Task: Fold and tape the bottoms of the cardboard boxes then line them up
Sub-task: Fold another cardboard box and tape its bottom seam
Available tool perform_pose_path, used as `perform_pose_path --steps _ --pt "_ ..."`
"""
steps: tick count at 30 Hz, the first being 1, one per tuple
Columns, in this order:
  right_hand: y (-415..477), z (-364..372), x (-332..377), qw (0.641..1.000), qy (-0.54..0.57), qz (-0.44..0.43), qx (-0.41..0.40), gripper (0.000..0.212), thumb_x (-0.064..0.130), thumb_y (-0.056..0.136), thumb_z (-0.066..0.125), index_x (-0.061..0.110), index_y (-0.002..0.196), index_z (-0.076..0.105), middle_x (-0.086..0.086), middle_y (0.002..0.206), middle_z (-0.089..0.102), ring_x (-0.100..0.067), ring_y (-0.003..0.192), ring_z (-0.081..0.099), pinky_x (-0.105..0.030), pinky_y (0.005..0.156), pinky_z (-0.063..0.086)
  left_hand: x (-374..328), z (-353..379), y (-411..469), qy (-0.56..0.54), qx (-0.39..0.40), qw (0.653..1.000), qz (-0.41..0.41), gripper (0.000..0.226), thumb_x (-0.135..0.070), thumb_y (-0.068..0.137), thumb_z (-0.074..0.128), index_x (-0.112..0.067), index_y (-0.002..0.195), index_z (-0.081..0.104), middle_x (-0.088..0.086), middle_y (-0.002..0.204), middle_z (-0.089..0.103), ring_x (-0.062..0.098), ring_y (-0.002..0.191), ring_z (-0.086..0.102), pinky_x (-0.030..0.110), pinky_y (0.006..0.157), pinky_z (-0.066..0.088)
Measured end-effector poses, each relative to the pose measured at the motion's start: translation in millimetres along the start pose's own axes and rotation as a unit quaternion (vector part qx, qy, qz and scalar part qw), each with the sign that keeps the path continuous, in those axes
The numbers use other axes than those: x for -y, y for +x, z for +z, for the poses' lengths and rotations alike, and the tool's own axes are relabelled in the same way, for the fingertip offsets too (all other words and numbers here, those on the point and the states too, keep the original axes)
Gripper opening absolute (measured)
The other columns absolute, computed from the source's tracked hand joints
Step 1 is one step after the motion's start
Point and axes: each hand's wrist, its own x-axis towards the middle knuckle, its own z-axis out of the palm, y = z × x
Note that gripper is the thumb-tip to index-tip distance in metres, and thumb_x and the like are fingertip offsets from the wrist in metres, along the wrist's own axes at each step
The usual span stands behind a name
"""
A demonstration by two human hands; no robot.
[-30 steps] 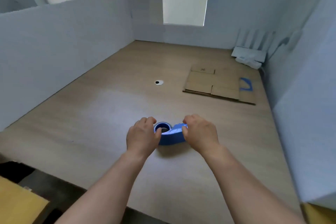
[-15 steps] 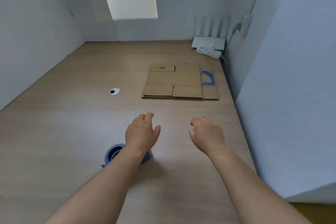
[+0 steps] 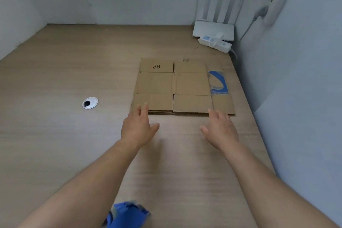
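A stack of flattened cardboard boxes (image 3: 183,87) lies on the wooden desk (image 3: 74,135) at the right, the top one marked "36", with a blue print on a box beneath at the right edge. My left hand (image 3: 137,127) hovers open just before the stack's near left corner, fingertips over its edge. My right hand (image 3: 220,129) is open too, fingers spread, close to the near right corner. The blue tape dispenser (image 3: 127,214) lies blurred on the desk near the bottom edge, partly behind my left forearm.
A white router with antennas (image 3: 213,30) and a power strip (image 3: 215,42) sit in the back right corner. A round cable grommet (image 3: 90,102) is set in the desk to the left. White partition walls (image 3: 296,79) close in the desk on three sides.
Both hands let go of the tape dispenser and reached forward to the flat boxes. The view swung forward and right, so the dispenser now lies near the bottom edge.
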Motion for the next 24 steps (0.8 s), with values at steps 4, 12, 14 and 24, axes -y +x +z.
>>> perform_pose_path --steps 4,12,14,24 --pt "47 9 -6 0.998 -0.004 0.054 0.037 0.086 0.056 0.091 0.046 0.023 0.152 -0.005 -0.013 0.159 -0.005 -0.032 0.146 0.006 -0.042 0.117 0.012 11 15 49 0.006 0.01 1.0 -0.016 0.091 -0.061 0.087 0.049 -0.017 0.152 0.003 0.015 0.159 0.004 0.028 0.146 0.008 0.04 0.117 0.017" --pt "57 30 -9 0.997 -0.044 0.038 0.053 0.086 0.066 0.088 0.04 0.026 0.152 -0.001 -0.007 0.16 -0.004 -0.028 0.147 -0.005 -0.043 0.117 0.005 15 32 51 0.016 0.024 0.999 -0.033 0.083 -0.069 0.081 0.051 -0.026 0.146 0.023 0.009 0.156 0.01 0.03 0.141 0.015 0.038 0.109 0.03" --pt "40 32 -13 0.997 -0.041 0.035 0.052 0.085 0.065 0.088 0.042 0.026 0.152 0.002 -0.006 0.16 -0.001 -0.028 0.147 -0.002 -0.042 0.117 0.008 16 33 30 0.023 0.024 0.999 -0.038 0.081 -0.069 0.079 0.052 -0.026 0.144 0.026 0.009 0.153 0.015 0.031 0.137 0.021 0.038 0.104 0.034" --pt "-28 13 -22 0.995 0.048 -0.014 -0.081 0.045 0.049 0.097 0.038 0.02 0.13 0.048 -0.007 0.124 0.056 -0.025 0.115 0.046 -0.036 0.093 0.038 11 7 -43 -0.083 -0.04 0.993 -0.078 0.05 -0.037 0.093 0.045 -0.015 0.137 0.042 0.013 0.135 0.041 0.033 0.123 0.035 0.04 0.098 0.036"
